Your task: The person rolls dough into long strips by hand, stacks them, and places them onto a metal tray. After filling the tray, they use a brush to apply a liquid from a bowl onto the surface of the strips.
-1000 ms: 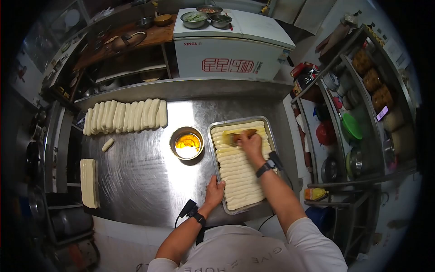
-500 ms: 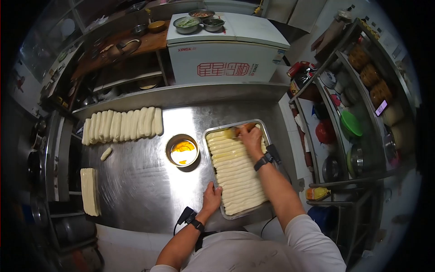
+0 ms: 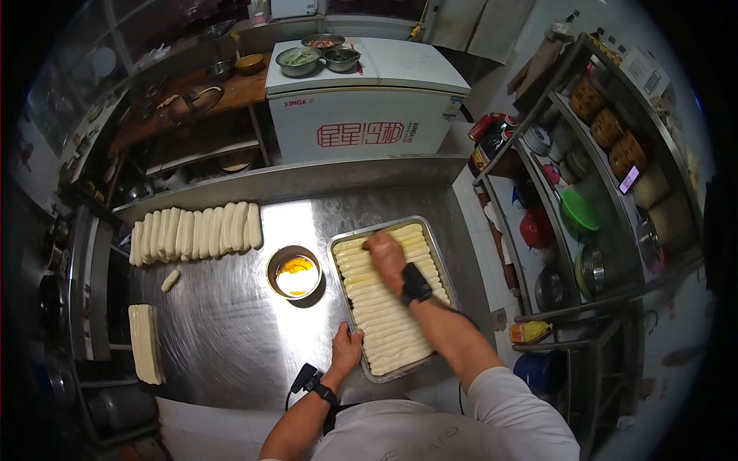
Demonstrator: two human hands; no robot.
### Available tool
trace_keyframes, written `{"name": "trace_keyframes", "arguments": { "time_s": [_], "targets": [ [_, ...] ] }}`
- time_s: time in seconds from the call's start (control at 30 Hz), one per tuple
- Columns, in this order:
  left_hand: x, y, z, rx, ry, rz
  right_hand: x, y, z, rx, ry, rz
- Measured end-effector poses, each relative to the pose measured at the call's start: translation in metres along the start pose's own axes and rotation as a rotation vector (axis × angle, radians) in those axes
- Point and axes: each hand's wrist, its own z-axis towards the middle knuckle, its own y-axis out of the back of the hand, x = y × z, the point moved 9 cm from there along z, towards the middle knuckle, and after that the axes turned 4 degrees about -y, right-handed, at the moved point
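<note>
A metal baking tray (image 3: pixel 372 376) holds a column of pale dough strips (image 3: pixel 396 326) laid side by side, the far ones glossy and yellow. Over the far left strips, my right hand (image 3: pixel 387 260) is closed on a pastry brush, now mostly hidden beneath the fingers. My left hand (image 3: pixel 346 349) grips the tray's near left rim. To the left of the tray stands a round metal pot (image 3: pixel 270 269) with yellow egg-like liquid (image 3: pixel 295 275) inside.
On the steel table (image 3: pixel 223 323) lie a row of dough strips (image 3: pixel 196 232), a small dough piece (image 3: pixel 171 280) and a stacked dough slab (image 3: pixel 144 343). A white chest freezer (image 3: pixel 369 115) stands behind; a shelf rack (image 3: pixel 538 180) is at the right.
My right hand has moved left across the strips with the brush, from the tray's far right side. My left hand stays on the rim. The whole view has shifted slightly.
</note>
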Motion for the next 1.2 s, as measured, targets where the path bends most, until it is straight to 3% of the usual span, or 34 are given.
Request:
{"name": "trace_keyframes", "arguments": {
  "time_s": [0.07,0.1,0.17,0.23,0.3,0.33,0.37,0.43,0.53,0.6,0.9,0.97,1.03,1.13,1.2],
  "targets": [
    [0.005,-0.001,0.001,0.015,-0.011,0.049,0.047,-0.01,0.001,0.007,0.014,0.132],
    [0.008,-0.003,0.001,0.022,-0.013,0.051,0.059,-0.016,0.001,0.117,-0.064,0.242],
    [0.011,-0.003,0.002,-0.008,-0.01,0.045,0.073,-0.01,0.0,0.118,-0.139,0.358],
    [0.008,-0.002,0.001,0.005,-0.008,0.057,0.03,-0.012,-0.006,0.079,-0.452,0.512],
    [0.005,-0.001,0.001,0.012,-0.008,0.07,-0.033,0.006,-0.01,0.02,-0.578,0.525],
    [0.004,-0.001,0.001,-0.003,-0.023,0.068,-0.066,0.024,-0.009,-0.017,-0.595,0.399],
    [0.002,-0.001,0.002,-0.02,-0.037,0.064,-0.105,0.039,-0.014,-0.037,-0.666,0.083],
    [0.008,-0.003,0.003,-0.026,-0.065,0.028,-0.142,0.07,-0.017,-0.093,-0.643,0.047],
    [0.004,-0.001,0.001,-0.038,-0.082,0.008,-0.129,0.104,-0.01,-0.163,-0.458,0.106],
    [0.005,-0.003,0.001,-0.04,-0.068,0.02,-0.097,0.095,-0.004,-0.067,-0.215,-0.073],
    [0.009,-0.004,0.0,-0.06,-0.053,0.033,0.01,0.061,-0.067,0.178,-0.054,0.098],
    [0.017,-0.007,0.004,-0.036,-0.038,0.011,0.018,0.069,-0.064,0.128,-0.055,0.094],
    [0.022,-0.008,0.004,-0.012,-0.017,-0.006,-0.041,0.075,-0.069,0.017,-0.575,0.414],
    [0.024,-0.009,0.003,0.005,0.009,-0.006,-0.115,0.101,-0.061,0.099,-0.697,0.218],
    [0.024,-0.011,0.003,0.021,0.019,-0.061,-0.109,0.121,-0.052,0.02,-0.577,0.086]
  ]
}}
